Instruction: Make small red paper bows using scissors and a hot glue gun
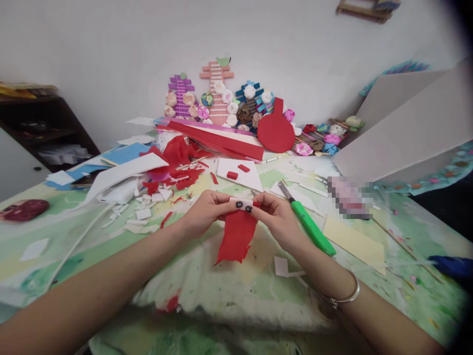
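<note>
Both my hands meet over the middle of the table. My left hand (205, 209) and my right hand (275, 214) pinch the two ends of a small white strip (242, 203) with two black dots on it. A piece of red crepe paper (236, 236) hangs down from the strip between my fingers. My right wrist wears a silver bangle (345, 296). A green-handled craft knife (308, 224) lies just right of my right hand.
Red paper scraps (181, 172) and white foam offcuts (144, 207) litter the left of the paint-stained table (229, 296). Paper flower crafts (221, 101) and a red paddle shape (275, 130) stand at the wall. Grey boards (402, 128) lean at right. A yellow card (354, 241) lies nearby.
</note>
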`<state>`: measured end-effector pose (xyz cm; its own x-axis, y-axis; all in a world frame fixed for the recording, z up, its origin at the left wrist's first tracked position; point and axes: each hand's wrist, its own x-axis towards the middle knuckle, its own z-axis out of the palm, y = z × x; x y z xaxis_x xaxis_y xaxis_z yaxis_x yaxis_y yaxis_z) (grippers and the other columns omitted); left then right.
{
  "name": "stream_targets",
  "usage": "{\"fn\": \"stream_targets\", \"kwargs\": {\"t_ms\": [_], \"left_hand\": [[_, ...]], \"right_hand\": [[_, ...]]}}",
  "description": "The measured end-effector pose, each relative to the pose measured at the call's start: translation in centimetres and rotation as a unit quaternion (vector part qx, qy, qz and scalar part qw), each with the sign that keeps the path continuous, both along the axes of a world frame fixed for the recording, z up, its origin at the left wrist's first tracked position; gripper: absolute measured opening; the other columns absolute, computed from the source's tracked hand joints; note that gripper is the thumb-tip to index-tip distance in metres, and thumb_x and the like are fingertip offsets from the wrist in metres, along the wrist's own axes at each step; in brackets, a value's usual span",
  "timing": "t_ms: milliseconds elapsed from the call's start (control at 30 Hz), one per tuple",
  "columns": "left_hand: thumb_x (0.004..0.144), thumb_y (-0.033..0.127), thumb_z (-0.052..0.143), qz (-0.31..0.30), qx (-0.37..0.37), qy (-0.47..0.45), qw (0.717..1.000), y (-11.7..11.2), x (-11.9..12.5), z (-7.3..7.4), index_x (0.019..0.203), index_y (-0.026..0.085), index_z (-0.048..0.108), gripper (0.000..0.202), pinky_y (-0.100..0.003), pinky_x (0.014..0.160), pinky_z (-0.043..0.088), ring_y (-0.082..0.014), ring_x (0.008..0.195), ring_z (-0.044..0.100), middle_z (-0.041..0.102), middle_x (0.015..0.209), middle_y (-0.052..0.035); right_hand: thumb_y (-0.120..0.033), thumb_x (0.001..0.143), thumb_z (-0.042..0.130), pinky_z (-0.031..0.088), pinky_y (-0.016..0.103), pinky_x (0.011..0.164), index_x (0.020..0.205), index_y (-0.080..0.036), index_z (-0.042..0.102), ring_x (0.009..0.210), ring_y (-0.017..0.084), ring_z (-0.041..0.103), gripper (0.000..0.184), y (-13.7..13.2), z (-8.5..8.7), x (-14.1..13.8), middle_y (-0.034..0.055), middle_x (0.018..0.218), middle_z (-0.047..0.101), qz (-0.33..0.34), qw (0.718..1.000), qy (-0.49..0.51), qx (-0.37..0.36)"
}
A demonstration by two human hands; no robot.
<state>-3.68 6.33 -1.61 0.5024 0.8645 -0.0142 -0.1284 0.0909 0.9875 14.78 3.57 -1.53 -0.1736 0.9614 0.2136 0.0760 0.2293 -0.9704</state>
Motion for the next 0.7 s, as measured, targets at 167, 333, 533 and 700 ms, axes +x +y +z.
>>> {"fn": "stream_targets", "kwargs": {"t_ms": [167, 333, 533, 700], "left_hand": [[0.074, 0.032, 0.074, -0.001, 0.009, 0.005, 1.000, 0.04, -0.10, -0.08, 0.084, 0.013, 0.076, 0.021, -0.024, 0.065, 0.050, -0.0148, 0.067, 0.066, 0.074, 0.074, -0.0062], [0.074, 0.034, 0.074, 0.003, 0.029, 0.026, 0.999, -0.09, -0.12, 0.27, 0.081, 0.012, 0.076, 0.023, -0.025, 0.064, 0.050, -0.0156, 0.066, 0.065, 0.074, 0.075, -0.0066], [0.074, 0.031, 0.073, 0.010, 0.049, 0.046, 0.998, -0.35, -0.04, 0.59, 0.083, 0.014, 0.077, 0.020, -0.022, 0.061, 0.048, -0.0141, 0.064, 0.065, 0.074, 0.074, -0.0055], [0.076, 0.030, 0.071, 0.012, 0.082, 0.060, 0.995, -0.43, -0.08, 0.77, 0.086, 0.014, 0.078, 0.020, -0.021, 0.060, 0.048, -0.0139, 0.066, 0.064, 0.075, 0.075, -0.0053]], "right_hand": [[-0.025, 0.076, 0.064, 0.040, 0.023, 0.060, 0.076, -0.017, 0.054, 0.064, 0.010, 0.050, 0.012, 0.05, -0.16, 0.03, -0.0024, 0.070, 0.054, 0.009, 1.000, 0.007, -0.004], [-0.027, 0.077, 0.064, 0.041, 0.024, 0.061, 0.078, -0.018, 0.055, 0.067, 0.011, 0.050, 0.013, -0.19, 0.03, 0.06, -0.0018, 0.073, 0.054, 0.017, 1.000, 0.003, 0.012], [-0.023, 0.074, 0.065, 0.041, 0.024, 0.062, 0.077, -0.017, 0.055, 0.067, 0.010, 0.050, 0.011, -0.23, 0.21, 0.03, -0.0017, 0.073, 0.054, 0.016, 1.000, 0.009, 0.012], [-0.024, 0.074, 0.066, 0.041, 0.024, 0.062, 0.078, -0.017, 0.056, 0.068, 0.011, 0.051, 0.013, -0.28, 0.18, 0.05, -0.0012, 0.074, 0.055, 0.022, 1.000, 0.016, 0.014]]}}
